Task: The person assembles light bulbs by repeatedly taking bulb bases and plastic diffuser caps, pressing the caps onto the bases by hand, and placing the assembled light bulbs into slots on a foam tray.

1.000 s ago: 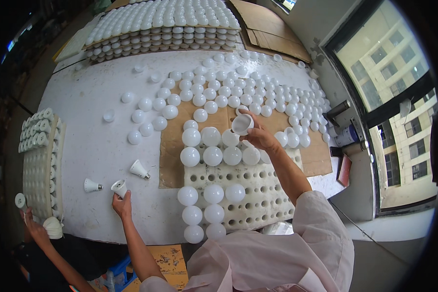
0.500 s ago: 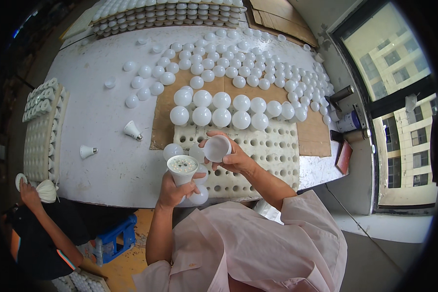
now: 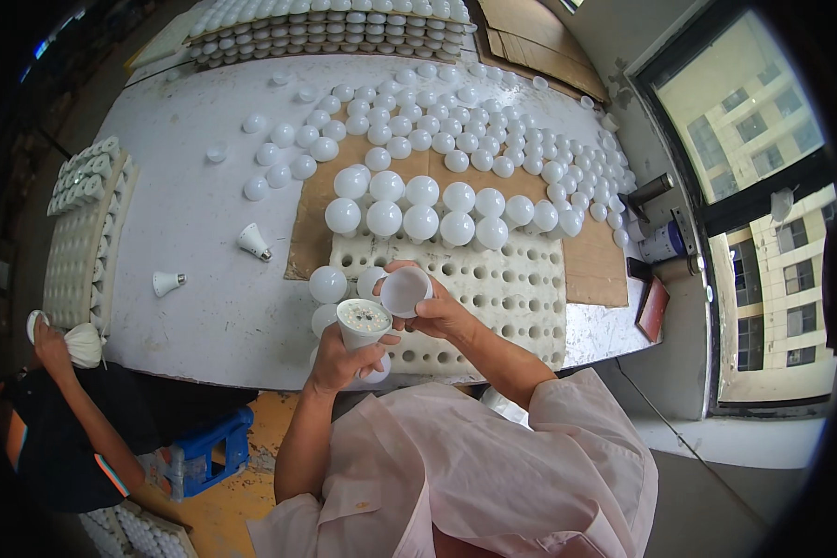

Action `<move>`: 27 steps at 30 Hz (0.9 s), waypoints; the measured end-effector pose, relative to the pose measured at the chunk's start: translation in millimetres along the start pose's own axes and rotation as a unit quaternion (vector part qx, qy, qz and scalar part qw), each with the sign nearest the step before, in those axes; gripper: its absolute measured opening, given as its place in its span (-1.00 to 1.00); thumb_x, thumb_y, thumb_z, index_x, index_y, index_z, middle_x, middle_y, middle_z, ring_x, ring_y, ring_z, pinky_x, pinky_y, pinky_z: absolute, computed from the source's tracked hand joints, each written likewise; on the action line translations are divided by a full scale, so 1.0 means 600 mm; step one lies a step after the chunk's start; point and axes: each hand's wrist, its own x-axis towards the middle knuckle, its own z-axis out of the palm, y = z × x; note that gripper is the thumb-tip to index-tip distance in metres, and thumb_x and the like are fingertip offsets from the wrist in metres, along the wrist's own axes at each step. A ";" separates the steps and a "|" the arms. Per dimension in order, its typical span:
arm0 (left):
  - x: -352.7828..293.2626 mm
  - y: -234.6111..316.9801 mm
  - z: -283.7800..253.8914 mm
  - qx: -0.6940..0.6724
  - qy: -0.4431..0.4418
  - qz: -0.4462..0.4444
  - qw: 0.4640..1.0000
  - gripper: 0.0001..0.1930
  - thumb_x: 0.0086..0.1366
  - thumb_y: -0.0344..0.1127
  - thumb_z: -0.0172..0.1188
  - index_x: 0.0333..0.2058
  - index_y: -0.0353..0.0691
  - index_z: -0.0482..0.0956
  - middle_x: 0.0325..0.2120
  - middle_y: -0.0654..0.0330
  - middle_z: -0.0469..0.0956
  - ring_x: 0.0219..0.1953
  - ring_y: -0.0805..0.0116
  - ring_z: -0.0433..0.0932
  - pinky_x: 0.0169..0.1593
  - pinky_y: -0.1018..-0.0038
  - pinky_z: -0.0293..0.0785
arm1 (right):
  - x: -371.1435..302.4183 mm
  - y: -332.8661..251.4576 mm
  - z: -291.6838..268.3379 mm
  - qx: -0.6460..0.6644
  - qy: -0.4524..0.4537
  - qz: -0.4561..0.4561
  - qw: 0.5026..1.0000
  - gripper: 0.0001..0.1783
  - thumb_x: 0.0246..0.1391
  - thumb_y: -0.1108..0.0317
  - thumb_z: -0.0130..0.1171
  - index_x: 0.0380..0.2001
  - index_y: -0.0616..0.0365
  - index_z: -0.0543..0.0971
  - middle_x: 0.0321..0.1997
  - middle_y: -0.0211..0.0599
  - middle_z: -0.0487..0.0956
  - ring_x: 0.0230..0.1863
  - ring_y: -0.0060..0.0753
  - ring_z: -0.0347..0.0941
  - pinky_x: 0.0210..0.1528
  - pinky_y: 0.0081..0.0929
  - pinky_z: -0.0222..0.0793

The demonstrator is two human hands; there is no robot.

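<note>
White bulb base (image 3: 360, 328) protruding from left grip (image 3: 337, 363).

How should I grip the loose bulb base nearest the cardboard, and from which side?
Likely best around the tapered white body of the loose bulb base, just behind its screw cap, coming from above and the near side. It lies on its side, cap toward the near right, wide end away, so the slimmer part faces the reach. The left hand holds an LED bulb base.
</note>
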 end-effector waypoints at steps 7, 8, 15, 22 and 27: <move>-0.014 0.033 -0.018 0.205 0.004 -0.066 0.977 -0.61 -0.05 -0.28 0.40 -0.30 -0.41 0.53 -0.49 0.21 0.54 -0.55 0.53 0.49 -0.55 0.60 0.41 | -0.003 -0.036 0.036 -0.614 -0.127 -0.020 0.779 -0.07 -0.37 0.30 0.45 0.15 0.09 0.22 0.06 -0.19 0.40 0.05 -0.16 0.37 0.06 -0.25 0.33; -0.015 0.030 -0.022 0.203 0.006 -0.067 0.977 -0.61 -0.05 -0.28 0.40 -0.30 -0.41 0.53 -0.49 0.21 0.54 -0.55 0.53 0.49 -0.55 0.60 0.41 | -0.002 -0.035 0.044 -0.639 -0.147 0.018 0.754 -0.07 -0.34 0.33 0.44 0.16 0.13 0.20 0.06 -0.14 0.38 0.10 -0.10 0.33 0.14 -0.23 0.27; -0.027 0.026 -0.014 0.210 0.004 -0.091 0.973 -0.60 -0.09 -0.29 0.42 -0.31 -0.43 0.54 -0.52 0.20 0.54 -0.57 0.52 0.49 -0.55 0.58 0.41 | -0.002 -0.008 0.043 -0.665 -0.211 0.007 0.716 -0.06 -0.32 0.30 0.44 0.16 0.23 0.18 0.04 -0.04 0.35 0.10 -0.01 0.31 0.12 -0.22 0.29; -0.032 0.022 -0.011 0.241 -0.004 -0.055 0.969 -0.57 -0.10 -0.24 0.42 -0.33 -0.48 0.55 -0.54 0.14 0.57 -0.59 0.50 0.52 -0.52 0.57 0.44 | -0.007 0.013 0.063 -0.609 -0.219 -0.138 0.750 -0.15 -0.35 0.36 0.46 0.10 0.16 0.30 -0.02 -0.12 0.37 0.04 -0.06 0.34 0.08 -0.23 0.30; -0.037 0.019 -0.014 0.283 -0.036 -0.044 0.957 -0.52 -0.11 -0.18 0.43 -0.32 -0.50 0.56 -0.54 0.09 0.58 -0.58 0.46 0.55 -0.52 0.54 0.47 | -0.030 0.035 0.068 -0.570 -0.166 -0.185 0.783 -0.41 -0.38 0.46 0.42 -0.14 0.14 0.47 -0.10 -0.22 0.39 -0.04 -0.16 0.37 0.01 -0.27 0.34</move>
